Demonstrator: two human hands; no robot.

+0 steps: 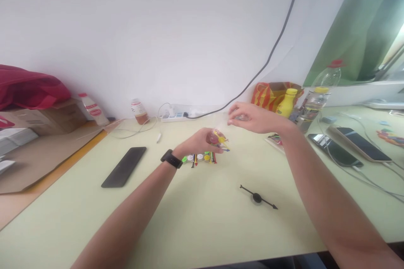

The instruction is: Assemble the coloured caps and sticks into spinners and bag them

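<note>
My left hand (205, 139) is wrapped round a clear plastic bag (217, 136) with red, yellow and blue plastic pieces in it. Thin yellow and blue ends stick out by its fingertips. Above and to the right hovers my right hand (248, 117), its fingers curled in; what they hold, if anything, is blurred. Below the left hand lies a row of small spinner arrows (206, 158) with white, green and yellow round centres, partly hidden by that hand. A black spinner arrow (257, 197) rests alone nearer the front edge.
A black phone-like slab (124, 167) lies at left. Along the wall stand a brown-drink bottle (139, 112), a power strip (173, 117) and a striped bag (265, 96). Right of my arm are a yellow bottle (286, 103), phones (362, 145) and charging cables.
</note>
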